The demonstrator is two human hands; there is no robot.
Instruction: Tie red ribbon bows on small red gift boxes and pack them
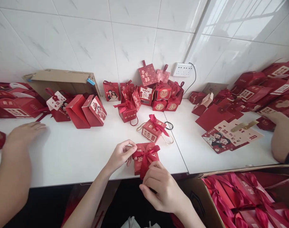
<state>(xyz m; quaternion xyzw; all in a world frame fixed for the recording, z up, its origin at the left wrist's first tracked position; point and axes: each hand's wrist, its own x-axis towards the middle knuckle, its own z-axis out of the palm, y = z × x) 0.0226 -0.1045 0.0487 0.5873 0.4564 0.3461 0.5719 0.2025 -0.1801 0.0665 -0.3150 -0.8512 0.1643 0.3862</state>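
A small red gift box (138, 167) stands at the table's front edge, with a red satin ribbon (145, 155) tied in a bow on its top. My left hand (123, 154) pinches the bow's left loop between thumb and forefinger. Over the box's lower right side, my right hand (161, 186) is closed around the ribbon's lower part; its fingertips are partly hidden. Just behind stands another red box (149, 130) with a bow and a cord handle. A black ring-shaped band (169, 125) lies beside that one.
Other people's hands rest at left (25, 136) and right (281, 133). An open carton (212, 202) of ribboned boxes sits at front right. Red boxes (164, 95) line the tiled wall, near a power strip (182, 69). Flat printed cards (230, 134) lie at right.
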